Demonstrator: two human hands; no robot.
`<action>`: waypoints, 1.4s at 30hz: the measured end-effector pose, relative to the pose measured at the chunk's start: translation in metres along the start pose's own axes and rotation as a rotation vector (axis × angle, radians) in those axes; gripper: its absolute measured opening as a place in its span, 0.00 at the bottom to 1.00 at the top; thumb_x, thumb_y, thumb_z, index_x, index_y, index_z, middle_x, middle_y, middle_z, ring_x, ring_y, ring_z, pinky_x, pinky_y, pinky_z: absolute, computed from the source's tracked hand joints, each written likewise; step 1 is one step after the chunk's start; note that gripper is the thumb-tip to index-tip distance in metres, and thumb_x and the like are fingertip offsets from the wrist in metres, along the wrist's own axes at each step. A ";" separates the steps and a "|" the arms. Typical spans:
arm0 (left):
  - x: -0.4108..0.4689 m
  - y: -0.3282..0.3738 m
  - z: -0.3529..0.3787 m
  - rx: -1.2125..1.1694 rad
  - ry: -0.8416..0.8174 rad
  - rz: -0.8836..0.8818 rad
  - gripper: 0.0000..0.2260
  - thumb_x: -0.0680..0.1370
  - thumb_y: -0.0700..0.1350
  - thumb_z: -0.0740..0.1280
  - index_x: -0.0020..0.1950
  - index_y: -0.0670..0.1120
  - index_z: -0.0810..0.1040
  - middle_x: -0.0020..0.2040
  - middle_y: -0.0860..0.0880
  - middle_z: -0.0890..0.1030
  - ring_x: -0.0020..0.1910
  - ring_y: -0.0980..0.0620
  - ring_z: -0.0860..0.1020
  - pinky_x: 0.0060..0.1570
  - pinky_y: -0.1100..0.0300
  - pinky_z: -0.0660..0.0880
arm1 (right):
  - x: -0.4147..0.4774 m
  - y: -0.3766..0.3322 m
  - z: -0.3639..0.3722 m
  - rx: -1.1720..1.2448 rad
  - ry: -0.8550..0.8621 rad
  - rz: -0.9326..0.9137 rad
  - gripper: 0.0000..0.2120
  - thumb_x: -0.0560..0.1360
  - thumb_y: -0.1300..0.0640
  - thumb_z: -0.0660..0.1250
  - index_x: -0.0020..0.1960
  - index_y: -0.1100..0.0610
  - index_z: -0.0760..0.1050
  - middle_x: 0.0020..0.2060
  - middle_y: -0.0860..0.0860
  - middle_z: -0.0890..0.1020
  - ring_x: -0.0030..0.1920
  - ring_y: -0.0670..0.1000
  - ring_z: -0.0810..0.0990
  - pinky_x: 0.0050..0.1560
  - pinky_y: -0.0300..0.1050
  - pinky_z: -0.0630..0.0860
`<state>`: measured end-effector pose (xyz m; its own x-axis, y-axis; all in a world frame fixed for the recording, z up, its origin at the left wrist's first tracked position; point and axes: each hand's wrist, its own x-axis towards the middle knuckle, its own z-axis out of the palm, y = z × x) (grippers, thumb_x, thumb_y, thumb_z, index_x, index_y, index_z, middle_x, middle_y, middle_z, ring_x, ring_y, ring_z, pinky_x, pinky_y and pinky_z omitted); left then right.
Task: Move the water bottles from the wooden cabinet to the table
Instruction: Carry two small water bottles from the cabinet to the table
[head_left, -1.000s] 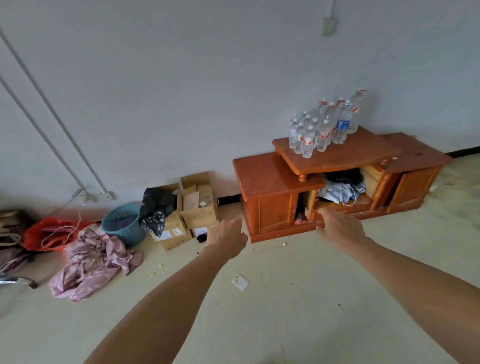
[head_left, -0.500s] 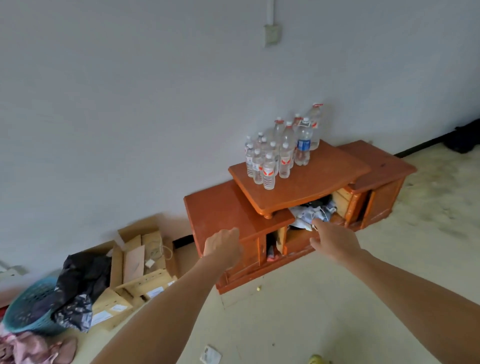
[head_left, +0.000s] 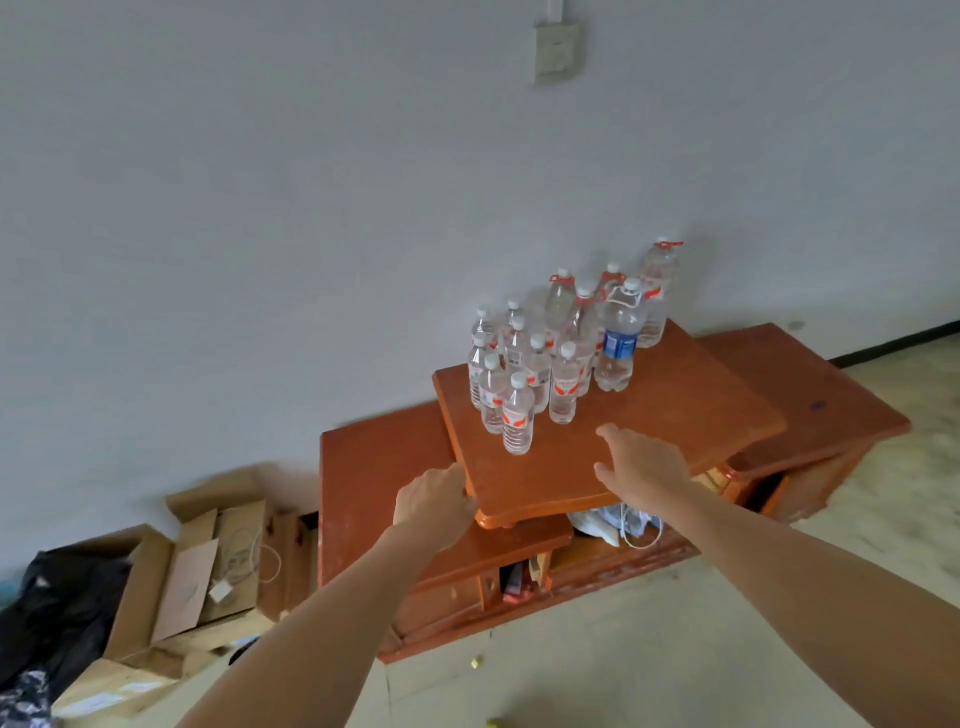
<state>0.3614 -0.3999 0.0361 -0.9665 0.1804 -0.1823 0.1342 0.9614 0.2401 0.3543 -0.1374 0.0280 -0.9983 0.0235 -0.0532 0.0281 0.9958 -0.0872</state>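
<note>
No legible text; water bottles (head_left: 563, 384) labels too blurred to read.

Cabinet (head_left: 675, 410): reddish-orange wood all over, a dark spot on the right-hand top. Bottles (head_left: 518, 415): clear, white caps, red-and-white labels, red rings at the necks of the taller ones; one blue-label bottle (head_left: 619, 343) among them. Wall (head_left: 260, 208) pale grey-white, floor (head_left: 675, 654) mottled cream, boxes (head_left: 208, 571) tan cardboard, bag (head_left: 62, 608) black, cloth (head_left: 26, 696) dark with white speckling.
</note>
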 end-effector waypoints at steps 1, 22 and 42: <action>0.017 0.002 0.001 0.001 0.001 -0.006 0.12 0.80 0.49 0.59 0.59 0.47 0.74 0.53 0.46 0.80 0.51 0.44 0.79 0.49 0.52 0.75 | 0.017 0.004 0.001 -0.010 -0.007 -0.005 0.23 0.80 0.45 0.60 0.71 0.51 0.62 0.54 0.48 0.79 0.47 0.51 0.81 0.44 0.45 0.76; 0.313 0.062 0.053 -0.026 -0.086 -0.099 0.23 0.80 0.58 0.59 0.72 0.52 0.62 0.63 0.48 0.75 0.53 0.45 0.80 0.48 0.53 0.76 | 0.355 0.082 0.062 -0.020 -0.073 -0.225 0.29 0.77 0.39 0.63 0.71 0.52 0.62 0.58 0.52 0.80 0.50 0.55 0.83 0.39 0.45 0.76; 0.268 0.101 0.087 -0.133 -0.011 -0.674 0.18 0.82 0.55 0.59 0.68 0.47 0.65 0.57 0.50 0.81 0.50 0.49 0.82 0.48 0.59 0.78 | 0.388 0.095 0.095 -0.114 -0.167 -0.801 0.21 0.80 0.42 0.56 0.65 0.56 0.64 0.39 0.51 0.83 0.36 0.54 0.82 0.31 0.45 0.71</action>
<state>0.1350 -0.2364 -0.0710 -0.8273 -0.4456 -0.3421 -0.5244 0.8309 0.1859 -0.0260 -0.0419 -0.0950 -0.6929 -0.7017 -0.1658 -0.7030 0.7086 -0.0609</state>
